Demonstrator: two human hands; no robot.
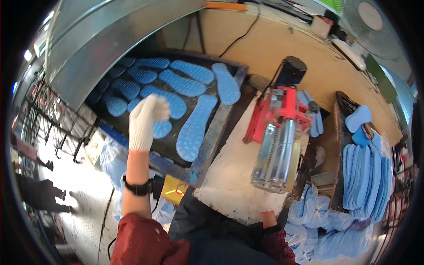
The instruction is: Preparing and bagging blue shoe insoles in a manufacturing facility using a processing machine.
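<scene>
My left hand (148,119), in a white knit glove, is over a dark conveyor belt (174,130) that carries several blue dimpled insoles (198,128). Its fingers bend to the right and are blurred, so I cannot make out whether they hold anything. The glove covers part of the insoles beneath it. My right hand (264,204), gloved too, is at the near end of a red roller machine (282,104), just below its shiny metal rollers (282,154). The pale glove blends into the worn white tabletop (225,185), and its fingers are hidden.
A sheet-metal hood (101,44) overhangs the belt's far left. Stacked blue insoles (364,176) stand on a shelf at right, above plastic bags (327,238) of more. A yellow box (174,190) sits below the belt's frame. A fan (370,17) is at the far right.
</scene>
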